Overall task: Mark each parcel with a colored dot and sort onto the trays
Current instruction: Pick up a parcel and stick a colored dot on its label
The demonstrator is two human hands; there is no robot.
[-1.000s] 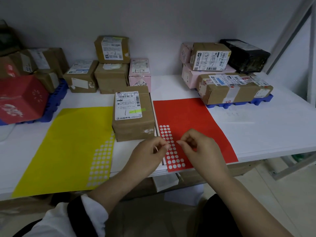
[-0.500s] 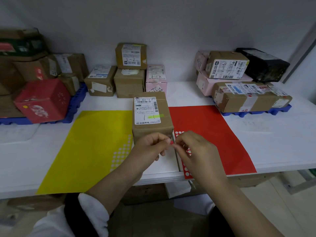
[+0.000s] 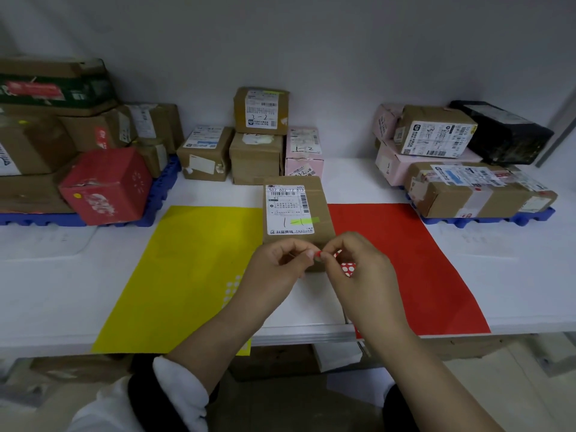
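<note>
Parcel (image 3: pixel 296 213), a stiff taped carton, lies label-up on the worktop (image 3: pixel 514 275) between the yellow sheet (image 3: pixel 187 275) and the red sheet (image 3: pixel 405 260). It looks light enough to lift by its long sides. Just in front of it, the left hand (image 3: pixel 277 263) and right hand (image 3: pixel 358 269) meet, fingertips pinching a tiny red dot (image 3: pixel 318 254), probably flimsy and sticky, best held by its edge.

Parcel sorting room, labelled parcels (image 3: pixel 473 188), trays (image 3: pixel 486 218)
</note>
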